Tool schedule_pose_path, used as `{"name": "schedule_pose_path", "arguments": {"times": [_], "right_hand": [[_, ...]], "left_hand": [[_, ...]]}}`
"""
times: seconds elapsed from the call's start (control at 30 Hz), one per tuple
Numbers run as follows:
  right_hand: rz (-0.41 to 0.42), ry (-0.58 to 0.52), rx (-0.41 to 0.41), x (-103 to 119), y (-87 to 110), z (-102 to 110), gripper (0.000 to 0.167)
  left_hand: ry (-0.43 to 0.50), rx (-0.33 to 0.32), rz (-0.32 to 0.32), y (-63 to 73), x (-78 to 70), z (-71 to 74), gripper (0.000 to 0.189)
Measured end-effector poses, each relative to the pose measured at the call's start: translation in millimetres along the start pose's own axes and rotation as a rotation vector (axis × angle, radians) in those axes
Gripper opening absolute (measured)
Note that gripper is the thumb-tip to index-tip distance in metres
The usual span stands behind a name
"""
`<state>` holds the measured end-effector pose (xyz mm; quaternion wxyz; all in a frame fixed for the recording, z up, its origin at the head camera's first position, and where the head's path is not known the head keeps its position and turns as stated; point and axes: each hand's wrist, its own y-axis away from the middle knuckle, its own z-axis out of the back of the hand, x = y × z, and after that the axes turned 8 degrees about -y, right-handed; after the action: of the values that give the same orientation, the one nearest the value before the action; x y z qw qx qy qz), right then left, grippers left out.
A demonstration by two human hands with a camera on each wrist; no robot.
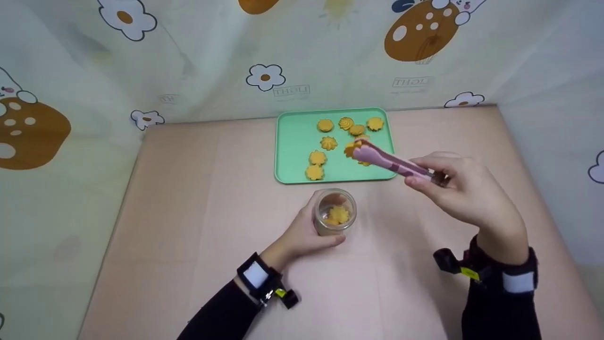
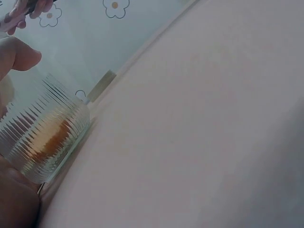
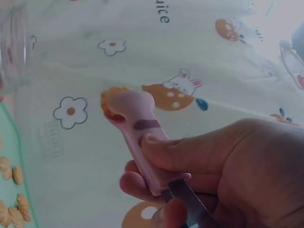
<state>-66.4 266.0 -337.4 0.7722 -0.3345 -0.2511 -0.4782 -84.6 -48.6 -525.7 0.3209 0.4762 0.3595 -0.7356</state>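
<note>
My left hand (image 1: 302,231) grips a ribbed clear glass jar (image 1: 331,231), its fingers wrapped round the side. Yellow flower-shaped cookies (image 1: 339,215) lie at the bottom of the jar; the ribbed wall blurs them in the left wrist view. Pink tongs (image 1: 384,159) are pinched between thumb and fingers of my right hand (image 1: 472,191). Their tips clasp one cookie (image 3: 108,100), held in the air over the right part of the green tray (image 1: 295,141). Several more cookies (image 1: 329,143) are spread on that tray, some partly hidden behind the tongs.
The tray stands at the back of the light tabletop (image 1: 188,212), just beyond the jar. A patterned curtain (image 1: 203,56) with flowers and rabbits rises behind the table and along both sides. Both wrists carry strapped-on cameras.
</note>
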Motion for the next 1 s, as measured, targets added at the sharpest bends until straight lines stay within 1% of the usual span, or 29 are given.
{"name": "schedule_pose_path", "arguments": {"times": [0.1,0.2,0.27,0.37,0.53,0.6,0.73,0.83,1.0], "right_hand": [[0.108,-0.001,0.089,7,4.5,2,0.023],[0.175,0.016,0.173,13,7.9,2,0.021],[0.206,0.035,0.202,16,10.1,2,0.018],[0.23,0.064,0.212,20,13.7,2,0.017],[0.249,0.106,0.216,24,17.9,1,0.019],[0.253,0.113,0.223,25,18.8,0,0.02],[0.257,0.129,0.229,27,19.6,-2,0.02],[0.244,0.14,0.236,29,20.1,-5,0.019],[0.222,0.156,0.257,32,19.5,-12,0.019]], "left_hand": [[0.001,0.001,0.007,0.2,0.8,0.8,0.091],[-0.001,0.006,0.029,0.7,1.5,1.3,0.093],[-0.001,0.009,0.041,0.8,1.0,1.5,0.095],[-0.016,0.005,0.046,0.5,0.1,1.4,0.095],[-0.041,-0.002,0.024,-0.5,-0.4,1.0,0.094],[-0.033,0.001,0.018,-0.3,-0.3,1.0,0.093],[-0.024,0.002,0.026,-0.1,-0.6,1.1,0.093],[-0.024,0.002,0.034,0.3,0.0,1.2,0.092],[-0.011,0.006,0.02,0.4,0.2,1.5,0.092]]}}
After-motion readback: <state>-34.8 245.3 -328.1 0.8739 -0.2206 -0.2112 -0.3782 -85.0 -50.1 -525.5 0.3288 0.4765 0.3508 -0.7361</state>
